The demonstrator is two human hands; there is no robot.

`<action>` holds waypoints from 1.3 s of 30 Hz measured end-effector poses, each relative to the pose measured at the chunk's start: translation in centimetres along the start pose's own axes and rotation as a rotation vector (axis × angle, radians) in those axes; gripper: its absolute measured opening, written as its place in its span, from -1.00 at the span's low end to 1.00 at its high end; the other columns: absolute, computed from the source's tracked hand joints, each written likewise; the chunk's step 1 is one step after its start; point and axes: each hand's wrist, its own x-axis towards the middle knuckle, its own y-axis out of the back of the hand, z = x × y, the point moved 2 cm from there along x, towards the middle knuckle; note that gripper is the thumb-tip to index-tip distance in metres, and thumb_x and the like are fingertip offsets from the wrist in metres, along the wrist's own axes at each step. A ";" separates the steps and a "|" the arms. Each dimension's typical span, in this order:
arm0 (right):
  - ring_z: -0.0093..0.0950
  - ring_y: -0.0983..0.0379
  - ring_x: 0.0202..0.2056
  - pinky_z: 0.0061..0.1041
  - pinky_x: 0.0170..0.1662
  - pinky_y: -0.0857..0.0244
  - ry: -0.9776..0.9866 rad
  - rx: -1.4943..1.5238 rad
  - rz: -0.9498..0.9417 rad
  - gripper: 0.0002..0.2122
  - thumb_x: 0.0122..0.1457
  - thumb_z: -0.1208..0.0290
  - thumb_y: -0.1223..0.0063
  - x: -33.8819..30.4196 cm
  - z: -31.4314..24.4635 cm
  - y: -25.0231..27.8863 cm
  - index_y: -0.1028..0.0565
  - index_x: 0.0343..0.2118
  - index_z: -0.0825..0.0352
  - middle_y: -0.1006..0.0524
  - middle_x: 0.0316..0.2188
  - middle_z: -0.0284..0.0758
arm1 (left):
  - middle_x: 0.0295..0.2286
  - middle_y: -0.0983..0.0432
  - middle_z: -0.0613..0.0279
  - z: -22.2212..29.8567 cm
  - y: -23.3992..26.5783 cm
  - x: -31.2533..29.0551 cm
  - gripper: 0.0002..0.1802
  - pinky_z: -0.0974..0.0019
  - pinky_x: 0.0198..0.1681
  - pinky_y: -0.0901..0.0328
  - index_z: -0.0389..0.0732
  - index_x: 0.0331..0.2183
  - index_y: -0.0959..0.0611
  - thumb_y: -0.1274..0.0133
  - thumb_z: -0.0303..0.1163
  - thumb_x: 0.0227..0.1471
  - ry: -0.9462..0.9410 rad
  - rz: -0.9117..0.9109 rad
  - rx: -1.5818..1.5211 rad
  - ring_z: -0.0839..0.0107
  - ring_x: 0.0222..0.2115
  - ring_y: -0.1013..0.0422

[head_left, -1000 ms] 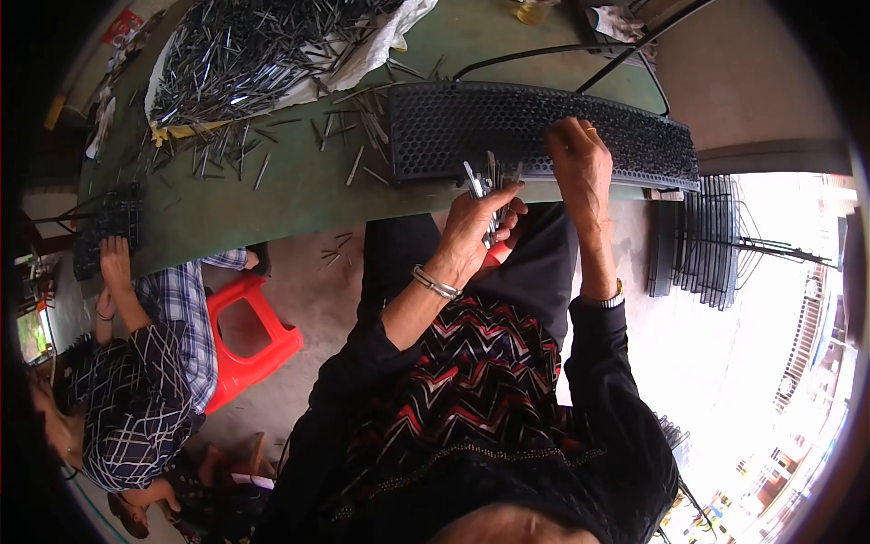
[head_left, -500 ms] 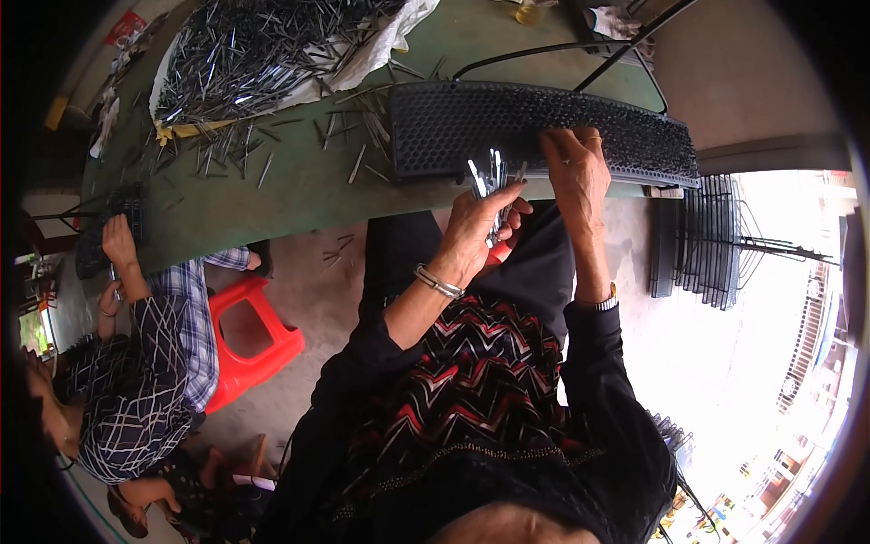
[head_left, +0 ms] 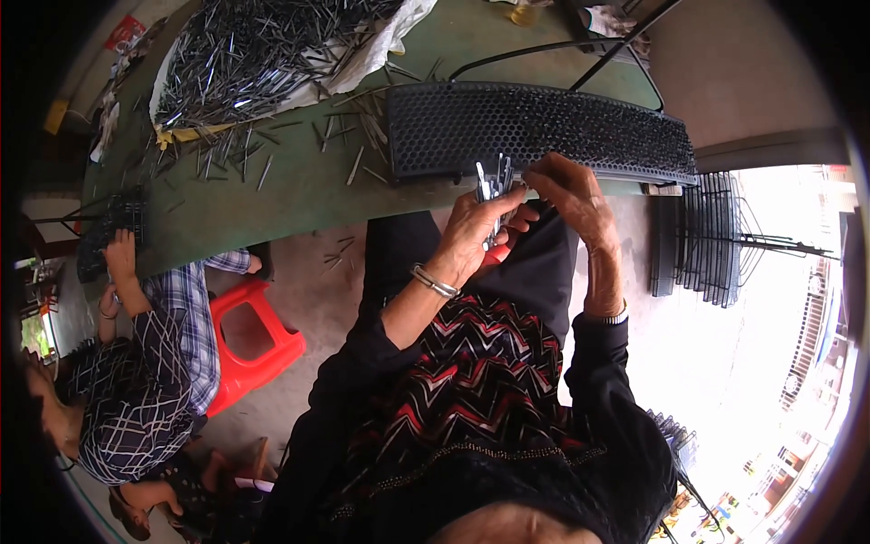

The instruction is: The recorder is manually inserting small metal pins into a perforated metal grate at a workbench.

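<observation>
A bunch of thin, shiny metal strips [head_left: 494, 183] stands upright in my left hand [head_left: 471, 231], whose fingers are wrapped round it. Close beside the bunch is my right hand [head_left: 578, 198], its thumb and fingertips pinched together near the left thumb. What lies in that pinch is too small to make out. Just beyond both hands, a long black rack [head_left: 480, 127] full of round holes rests along the table edge. Its right part is densely filled with dark pieces, while open holes show on the left.
A white sack [head_left: 399, 41] heaped with metal strips [head_left: 272, 54] lies on the green table [head_left: 299, 208], with loose strips around it. Black racks [head_left: 711, 240] are stacked at the right. On the left, a co-worker in a checked sleeve [head_left: 136, 390] sits near a red stool [head_left: 258, 344].
My right hand has come back from the rack toward the bunch in my left hand. My left hand has hardly moved, still gripping the strips.
</observation>
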 end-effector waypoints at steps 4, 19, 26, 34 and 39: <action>-0.64 -0.34 -0.49 -0.62 -0.41 -0.23 0.035 -0.024 -0.084 -0.86 0.07 0.41 -0.07 0.5 -0.1 0.3 -0.48 -0.42 0.40 -0.46 -0.55 -0.40 | -0.45 -0.59 0.18 -0.1 0.3 0.3 -0.74 0.61 -0.63 -0.09 -0.18 -0.29 -0.58 -0.13 -0.22 0.02 -0.021 -0.034 0.044 0.57 -0.55 -0.46; -0.57 -0.52 -0.52 -0.60 -0.42 -0.38 0.309 -0.174 0.655 -0.95 0.14 0.52 0.02 3.5 -0.5 0.0 -0.43 -0.37 0.37 -0.56 -0.54 -0.30 | -0.33 -0.57 0.11 -1.1 0.6 2.4 -0.69 0.39 -0.41 -0.33 -0.23 -0.21 -0.56 -0.08 -0.23 0.07 0.056 0.035 -0.235 0.31 -0.31 -0.53; -0.49 -0.53 -0.51 -0.55 -0.42 -0.35 0.339 -0.404 0.649 -0.95 0.13 0.49 0.01 4.6 0.8 -0.8 -0.44 -0.37 0.34 -0.55 -0.55 -0.26 | -0.45 -0.55 0.11 -1.2 0.6 2.5 -0.76 0.34 -0.49 -0.40 -0.24 -0.28 -0.56 -0.10 -0.30 0.04 0.049 0.079 -0.362 0.33 -0.45 -0.52; -0.34 -0.46 -0.45 -0.40 -0.38 -0.31 0.378 -0.630 0.640 -0.94 0.09 0.42 -0.07 4.5 0.4 -1.5 -0.51 -0.40 0.26 -0.45 -0.49 -0.30 | -0.54 -0.48 0.24 -1.2 0.9 2.4 -0.77 0.46 -0.58 -0.27 -0.25 -0.27 -0.58 -0.07 -0.30 0.07 0.020 0.048 -0.337 0.52 -0.58 -0.36; -0.35 -0.45 -0.40 -0.40 -0.36 -0.31 0.318 -0.681 0.673 -0.91 0.08 0.36 -0.10 4.1 0.1 -1.4 -0.58 -0.36 0.19 -0.44 -0.41 -0.34 | -0.55 -0.47 0.23 -1.0 0.9 2.1 -0.76 0.53 -0.63 -0.16 -0.27 -0.27 -0.58 -0.08 -0.30 0.07 0.003 0.005 -0.328 0.57 -0.60 -0.30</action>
